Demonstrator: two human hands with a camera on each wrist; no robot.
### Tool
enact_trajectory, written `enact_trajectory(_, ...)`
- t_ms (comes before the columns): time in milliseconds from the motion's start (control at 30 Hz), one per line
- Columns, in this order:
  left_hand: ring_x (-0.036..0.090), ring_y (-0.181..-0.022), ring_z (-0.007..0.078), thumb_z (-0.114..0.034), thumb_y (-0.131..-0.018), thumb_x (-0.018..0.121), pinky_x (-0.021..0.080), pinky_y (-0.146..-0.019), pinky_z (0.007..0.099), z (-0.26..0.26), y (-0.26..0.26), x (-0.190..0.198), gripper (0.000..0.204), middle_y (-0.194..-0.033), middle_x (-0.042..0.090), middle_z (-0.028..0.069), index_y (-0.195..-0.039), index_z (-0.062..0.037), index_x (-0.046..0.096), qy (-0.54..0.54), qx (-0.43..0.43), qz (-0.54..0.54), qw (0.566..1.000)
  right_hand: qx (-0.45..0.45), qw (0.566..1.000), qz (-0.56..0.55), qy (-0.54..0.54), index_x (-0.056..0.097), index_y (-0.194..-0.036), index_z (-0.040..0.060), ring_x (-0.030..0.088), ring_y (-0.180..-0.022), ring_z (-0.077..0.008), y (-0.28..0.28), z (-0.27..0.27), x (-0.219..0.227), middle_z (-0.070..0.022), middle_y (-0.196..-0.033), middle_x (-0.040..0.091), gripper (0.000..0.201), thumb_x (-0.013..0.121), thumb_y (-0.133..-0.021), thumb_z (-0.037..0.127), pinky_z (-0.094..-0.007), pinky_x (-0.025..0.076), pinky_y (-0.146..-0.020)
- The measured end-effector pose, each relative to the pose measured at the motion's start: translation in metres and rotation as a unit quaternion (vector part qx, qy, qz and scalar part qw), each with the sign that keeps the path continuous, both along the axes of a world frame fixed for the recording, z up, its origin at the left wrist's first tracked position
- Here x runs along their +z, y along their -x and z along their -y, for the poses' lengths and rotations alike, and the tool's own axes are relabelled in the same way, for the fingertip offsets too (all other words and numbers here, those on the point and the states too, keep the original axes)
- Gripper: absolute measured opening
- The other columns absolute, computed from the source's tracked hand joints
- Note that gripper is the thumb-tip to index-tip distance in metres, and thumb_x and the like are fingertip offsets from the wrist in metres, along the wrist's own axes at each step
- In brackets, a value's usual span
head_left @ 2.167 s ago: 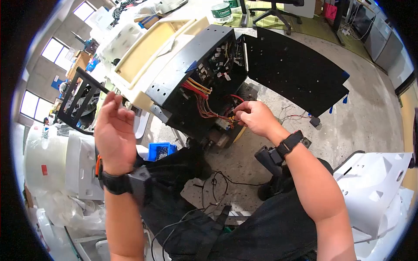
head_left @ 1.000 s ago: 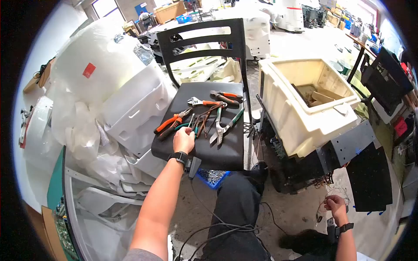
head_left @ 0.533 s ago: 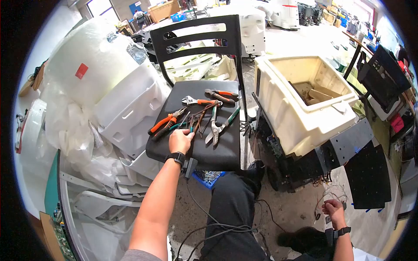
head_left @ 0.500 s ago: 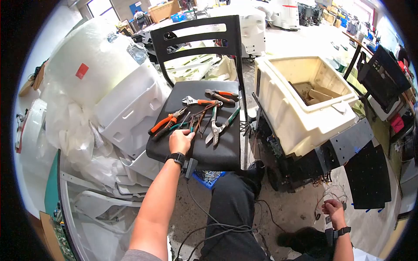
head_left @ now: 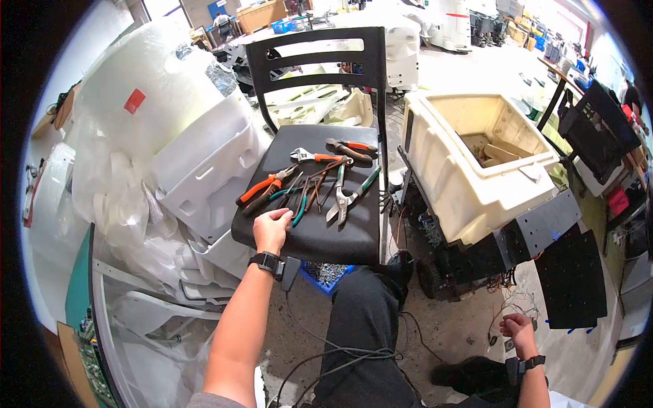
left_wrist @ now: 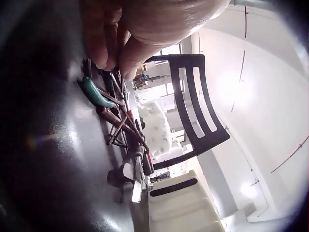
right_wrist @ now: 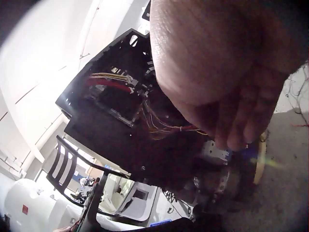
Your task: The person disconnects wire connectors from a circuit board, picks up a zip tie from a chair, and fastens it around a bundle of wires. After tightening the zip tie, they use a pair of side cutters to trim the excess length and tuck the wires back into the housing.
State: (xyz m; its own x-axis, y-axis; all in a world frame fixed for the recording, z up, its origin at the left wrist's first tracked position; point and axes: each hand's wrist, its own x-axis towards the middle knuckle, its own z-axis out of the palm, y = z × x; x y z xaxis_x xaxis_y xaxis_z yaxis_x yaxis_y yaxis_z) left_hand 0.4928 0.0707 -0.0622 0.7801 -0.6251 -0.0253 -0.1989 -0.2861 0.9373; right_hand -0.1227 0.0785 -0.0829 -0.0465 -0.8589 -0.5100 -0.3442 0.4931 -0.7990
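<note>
On the black chair seat [head_left: 340, 241] lie orange-handled pliers [head_left: 262, 189], an adjustable wrench [head_left: 316, 158], green-handled snips [head_left: 342, 204] and several thin tools. My left hand [head_left: 271, 231] is over the seat's left front, thumb and fingertips close together beside a green handle [head_left: 299, 212]. In the left wrist view the fingertips [left_wrist: 111, 63] are just above the green handle [left_wrist: 96, 94]; whether they pinch anything is unclear. My right hand [head_left: 520, 332] is low by the black machine, fingers bent. Wires [right_wrist: 169, 128] run behind it in the right wrist view; its grip is hidden.
A cream bin [head_left: 462, 197] stands on the machine, whose dark panel [head_left: 566, 282] hangs at the right. White plastic shells [head_left: 211, 163] are stacked at the left. Below the chair sits a blue box of small parts [head_left: 325, 275]. Cables [head_left: 360, 353] cross my leg.
The view has turned left from the machine to the chair. My left hand reached the tools, then drew slightly left and back; the green handle beside it shows more. My right hand has stayed low at the right.
</note>
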Motion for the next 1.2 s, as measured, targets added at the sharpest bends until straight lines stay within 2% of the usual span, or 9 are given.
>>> enact_trajectory(367,0.061,-0.063,0.0097,-0.011,-0.079,0.069,0.05,-0.059,0.0225,0.023,0.014,-0.005,0.02,-0.078,0.067,0.0062,-0.094,0.0014,0.068,-0.026,-0.045,0.033,0.998,0.013,1.0,-0.004,0.008,0.059,-0.096,-0.0065,0.061,-0.065,-0.0158,-0.01,-0.001,0.009,-0.0103,-0.081,0.064,0.018,0.053,-0.085,0.006,-0.0275,0.051,-0.061)
enact_trajectory(633,0.058,-0.06,0.0084,-0.007,-0.077,0.071,0.047,-0.056,0.0228,0.018,0.02,-0.005,0.011,-0.073,0.065,0.0025,-0.083,-0.0009,0.065,0.057,-0.038,0.003,0.998,-0.02,1.0,0.015,-0.006,0.06,-0.093,-0.0051,0.059,-0.063,-0.015,-0.003,-0.006,0.003,-0.0097,-0.078,0.064,0.015,0.052,-0.085,0.005,-0.0269,0.049,-0.059)
enact_trajectory(700,0.057,-0.062,0.0087,-0.007,-0.077,0.071,0.048,-0.057,0.0234,0.016,0.027,0.0,0.011,-0.073,0.062,0.0014,-0.081,-0.0026,0.062,0.091,-0.058,-0.013,0.994,0.03,0.999,-0.007,0.014,0.061,-0.089,-0.0044,0.058,-0.063,-0.0141,-0.006,-0.004,0.003,-0.0083,-0.074,0.063,0.015,0.054,-0.085,0.009,-0.0264,0.046,-0.058)
enact_trajectory(733,0.057,-0.063,0.0088,-0.006,-0.077,0.07,0.048,-0.057,0.0233,0.013,0.035,0.009,0.012,-0.073,0.06,0.001,-0.08,-0.0036,0.059,0.092,-0.073,0.02,0.993,0.069,0.994,-0.078,0.012,0.063,-0.091,-0.0036,0.059,-0.064,-0.0136,-0.02,-0.003,0.021,-0.0094,-0.074,0.064,0.02,0.057,-0.083,0.014,-0.0275,0.046,-0.06)
enact_trajectory(800,0.056,-0.064,0.0091,-0.005,-0.078,0.07,0.048,-0.058,0.0229,0.009,0.053,0.03,0.016,-0.073,0.056,0.0009,-0.08,-0.0051,0.054,0.101,-0.121,0.041,0.987,0.234,0.937,-0.233,0.114,0.064,-0.099,-0.0002,0.064,-0.077,-0.0245,-0.039,-0.001,0.041,-0.0167,-0.086,0.066,0.031,0.058,-0.08,0.024,-0.035,0.049,-0.07)
enact_trajectory(900,0.055,-0.066,0.0086,-0.003,-0.08,0.067,0.046,-0.061,0.0222,-0.002,0.094,0.061,0.019,-0.074,0.054,0.0001,-0.082,-0.0064,0.048,0.099,-0.215,0.046,0.97,0.309,0.926,-0.069,0.208,0.063,-0.098,0.0043,0.064,-0.082,-0.0279,-0.08,-0.009,0.068,-0.0151,-0.09,0.065,0.025,0.055,-0.085,0.025,-0.0363,0.05,-0.073)
enact_trajectory(967,0.053,-0.064,0.0057,-0.002,-0.077,0.07,0.044,-0.06,0.0189,-0.014,0.132,0.082,0.021,-0.071,0.053,-0.0011,-0.08,-0.0059,0.049,0.093,-0.286,0.06,0.952,0.335,0.887,-0.002,0.318,0.062,-0.094,0.004,0.063,-0.08,-0.0295,-0.106,-0.015,0.074,-0.0154,-0.086,0.064,0.022,0.054,-0.087,0.023,-0.0375,0.05,-0.071)
enact_trajectory(1033,0.052,-0.065,0.0044,0.003,-0.074,0.071,0.044,-0.061,0.0184,-0.027,0.173,0.1,0.023,-0.071,0.054,-0.001,-0.078,-0.0039,0.05,0.07,-0.353,0.105,0.927,0.337,0.886,0.062,0.314,0.063,-0.097,0.0021,0.063,-0.084,-0.0273,-0.127,-0.022,0.088,-0.0135,-0.09,0.065,0.022,0.056,-0.087,0.02,-0.0358,0.049,-0.074)
enact_trajectory(1200,0.059,-0.063,0.0123,0.002,-0.065,0.077,0.047,-0.058,0.0235,-0.059,0.272,0.126,0.024,-0.069,0.059,0.0054,-0.071,-0.0008,0.054,0.046,-0.512,0.254,0.819,0.219,0.899,0.195,0.325,0.061,-0.097,-0.0001,0.061,-0.083,-0.0289,-0.135,-0.053,0.097,-0.0151,-0.089,0.063,0.026,0.054,-0.09,0.024,-0.0351,0.047,-0.073)
